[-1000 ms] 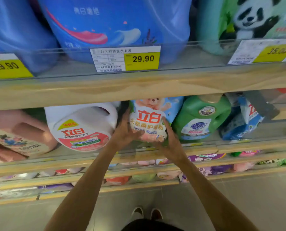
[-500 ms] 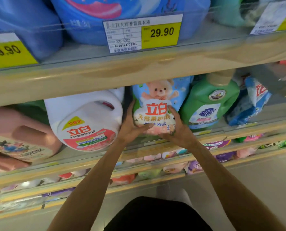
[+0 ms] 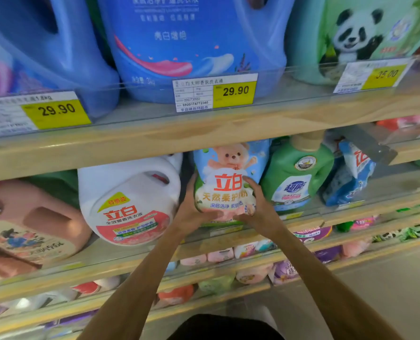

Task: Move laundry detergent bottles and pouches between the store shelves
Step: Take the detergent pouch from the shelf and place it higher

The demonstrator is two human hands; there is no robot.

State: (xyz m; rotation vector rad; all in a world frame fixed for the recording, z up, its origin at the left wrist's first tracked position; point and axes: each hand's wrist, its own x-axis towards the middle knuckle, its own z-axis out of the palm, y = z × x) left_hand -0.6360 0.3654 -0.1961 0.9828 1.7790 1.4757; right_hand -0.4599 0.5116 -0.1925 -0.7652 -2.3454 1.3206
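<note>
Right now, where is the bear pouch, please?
Head view, centre: the pouch sits between white jug and green bottle, gripped by left hand and right hand.

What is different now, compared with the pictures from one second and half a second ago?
Nothing on the shelf has visibly moved; only the camera's view has shifted. The left hand and the right hand still grip the bear pouch, which stays between the white bottle and the green bottle.
</note>
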